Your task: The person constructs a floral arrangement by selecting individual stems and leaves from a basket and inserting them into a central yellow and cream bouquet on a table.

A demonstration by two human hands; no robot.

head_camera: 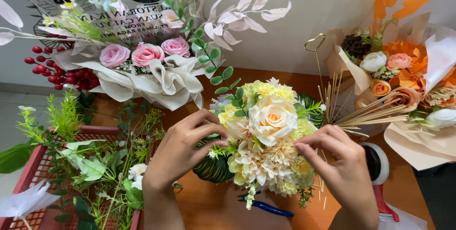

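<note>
Bouquet (266,139) of cream and yellow flowers: centre of the frame, standing over the wooden counter (213,206), stems pointing down out of sight, heads facing up. Left hand (185,151) at its left edge, fingers pinched on a bloom and leaf. Right hand (339,166) at its right edge, fingertips touching petals, grip unclear. Hands apart, bouquet between them, both equally near. Blue pliers (268,207) below; red basket (42,173) lower left.

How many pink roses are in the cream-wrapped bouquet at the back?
3: left pink fabric rose, middle rose, right rose, in a row above the cream paper wrap. Others may be hidden.
</note>
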